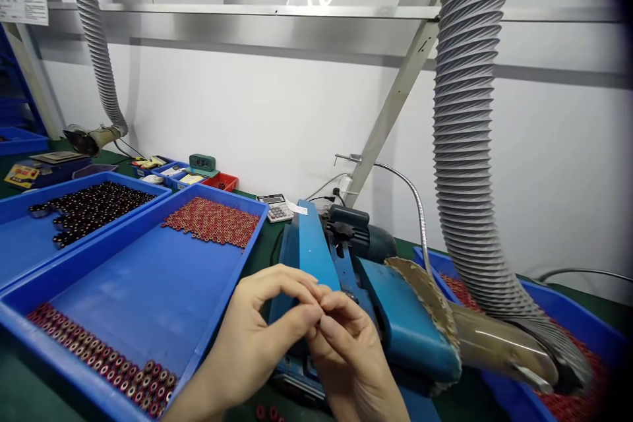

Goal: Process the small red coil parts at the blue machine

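My left hand point(267, 323) and my right hand point(349, 349) meet in front of a blue belt machine point(316, 244), thumbs and fingertips pinched together. Whatever sits between the fingertips is hidden or too small to name. Below the hands, a few small red rings point(267, 413) lie on the green tabletop. To the left of my left hand is a large blue tray point(148, 283). Rows of red ring-shaped parts point(106, 359) line its near side, and a block of similar red rings point(215, 221) fills its far end.
Another blue tray point(24, 231) holds black round parts point(99, 208). On the right, a blue bin point(514, 382) contains red parts beneath a grey ribbed hose point(469, 145) with a nozzle point(504, 343) against the machine. A calculator point(277, 208) and a green clock point(202, 163) stand near the wall.
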Tool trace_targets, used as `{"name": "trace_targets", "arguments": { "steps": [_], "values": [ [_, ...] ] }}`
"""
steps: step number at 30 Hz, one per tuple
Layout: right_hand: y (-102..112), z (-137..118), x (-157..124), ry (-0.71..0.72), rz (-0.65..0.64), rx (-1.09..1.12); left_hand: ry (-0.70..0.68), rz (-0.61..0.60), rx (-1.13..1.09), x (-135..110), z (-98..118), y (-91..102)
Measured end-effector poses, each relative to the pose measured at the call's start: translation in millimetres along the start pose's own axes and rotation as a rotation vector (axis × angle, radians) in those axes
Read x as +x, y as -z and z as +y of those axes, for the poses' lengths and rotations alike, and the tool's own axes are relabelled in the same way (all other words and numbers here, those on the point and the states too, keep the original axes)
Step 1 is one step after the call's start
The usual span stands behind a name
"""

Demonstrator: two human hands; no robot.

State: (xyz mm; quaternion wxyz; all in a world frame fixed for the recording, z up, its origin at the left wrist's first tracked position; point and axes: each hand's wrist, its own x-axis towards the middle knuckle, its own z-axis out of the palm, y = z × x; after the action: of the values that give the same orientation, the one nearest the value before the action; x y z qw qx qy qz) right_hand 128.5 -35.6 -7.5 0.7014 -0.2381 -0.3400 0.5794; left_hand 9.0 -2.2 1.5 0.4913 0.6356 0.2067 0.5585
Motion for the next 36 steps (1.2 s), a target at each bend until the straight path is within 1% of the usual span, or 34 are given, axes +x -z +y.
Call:
{"name": "trace_targets", "arguments": {
  "steps": [2, 5, 6, 7, 8, 11, 12, 13, 15, 18, 21, 23, 25, 26, 28, 30, 31, 32, 35, 36],
  "values": [
    [-2.7, -1.6, -1.4, 0.000, -0.010, 0.005, 0.030, 0.043, -0.109, 1.2, -2.5, 0.5],
    [-7.7, -5.4, -4.2, -0.066, 0.054, 0.056, 0.008, 0.177, -0.220, 3.4, -5.4, 3.4],
    [-9.0, -6.5, -4.8, -0.090, 0.079, 0.080, -0.002, 0.205, -0.235, 3.9, -5.5, 5.1],
    [-10.0, -7.4, -5.0, -0.108, 0.101, 0.101, -0.008, 0.201, -0.230, 4.1, -5.1, 6.9],
    [-10.7, -8.0, -4.8, -0.117, 0.119, 0.122, -0.008, 0.164, -0.206, 3.9, -4.3, 8.5],
    [-11.5, -8.2, -3.1, -0.128, 0.152, 0.175, 0.015, -0.031, -0.093, 1.8, -0.8, 9.7],
    [-11.6, -7.9, -2.6, -0.129, 0.162, 0.184, 0.018, -0.063, -0.066, 1.0, 0.0, 8.5],
    [-11.7, -7.7, -2.3, -0.128, 0.172, 0.188, 0.014, -0.064, -0.051, 0.3, 0.2, 6.5],
    [-12.1, -7.3, -2.6, -0.119, 0.192, 0.184, -0.008, -0.018, -0.048, -0.1, -1.1, 1.9],
    [-13.8, -7.7, -4.3, -0.113, 0.202, 0.188, -0.022, 0.040, -0.108, 1.3, -4.9, -2.4],
    [-15.3, -8.1, -5.6, -0.129, 0.187, 0.203, -0.019, 0.022, -0.164, 2.6, -6.5, -2.6],
    [-14.6, -7.6, -5.2, -0.135, 0.179, 0.209, -0.022, 0.006, -0.156, 2.5, -5.9, -2.7],
    [-11.2, -6.3, -3.9, -0.128, 0.176, 0.204, -0.037, 0.025, -0.125, 2.0, -5.2, -3.8],
    [-8.5, -5.4, -3.0, -0.118, 0.167, 0.201, -0.049, 0.041, -0.113, 1.8, -5.2, -4.6],
    [-2.5, -4.0, -1.2, -0.107, 0.098, 0.200, -0.068, 0.065, -0.119, 1.8, -6.0, -6.1],
    [1.8, -3.4, -0.1, -0.110, 0.008, 0.206, -0.065, 0.070, -0.171, 2.0, -7.3, -6.9],
    [2.4, -3.5, -0.2, -0.112, -0.006, 0.208, -0.058, 0.072, -0.208, 2.1, -7.7, -7.0],
    [1.8, -3.8, -0.6, -0.112, 0.007, 0.206, -0.039, 0.080, -0.246, 2.1, -7.8, -6.9],
    [-4.8, -5.1, -3.3, -0.112, 0.103, 0.156, 0.054, 0.127, -0.328, 1.4, -6.6, -6.4],
    [-7.2, -5.4, -4.3, -0.113, 0.107, 0.129, 0.077, 0.141, -0.343, 1.1, -5.7, -6.3]
  ]
}}
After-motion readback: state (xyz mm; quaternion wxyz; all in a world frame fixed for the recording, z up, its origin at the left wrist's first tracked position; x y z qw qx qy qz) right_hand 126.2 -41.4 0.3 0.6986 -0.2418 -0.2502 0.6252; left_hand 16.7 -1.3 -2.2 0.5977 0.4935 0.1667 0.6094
